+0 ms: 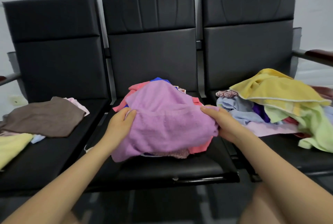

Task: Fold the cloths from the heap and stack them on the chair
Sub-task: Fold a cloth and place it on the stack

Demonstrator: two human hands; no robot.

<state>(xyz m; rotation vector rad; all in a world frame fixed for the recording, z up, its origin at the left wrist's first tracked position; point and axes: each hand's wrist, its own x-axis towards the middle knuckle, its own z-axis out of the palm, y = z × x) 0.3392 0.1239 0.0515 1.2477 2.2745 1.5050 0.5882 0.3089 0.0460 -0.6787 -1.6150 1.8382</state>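
A lilac terry cloth (162, 121) lies draped over the stack on the middle chair seat (162, 171), soft and rumpled, with a shallow crease running across it between the two hands. Its near edge sags over the front of the stack, and the near left corner hangs lowest, toward the seat's front. Under it, coral-pink cloth (198, 147) shows at the left, right and near right sides, a blue cloth (158, 79) peeks out at the back, and a patterned edge shows along the near side.

The left hand (119, 126) grips the cloth's left edge, thumb on top and fingers curled under the fabric. The right hand (222, 124) holds the right edge the same way, thumb lying along the top and fingers tucked beneath, bunching the fabric there.

The stack sits toward the back half of the middle seat; the front strip of that seat, up to its front edge, is bare black padding. On the right seat (288, 160) the heap (281, 106) spreads from the back to near the front, topped by a yellow towel (275, 88) with light green, pale blue and purple pieces under it; a pink piece reaches the seat's left edge, just beside the right hand. On the left seat (45, 160) a brown cloth (43, 117) lies flat toward the back, with a pale yellow one (12, 144) at the left edge, and the near right part is open.
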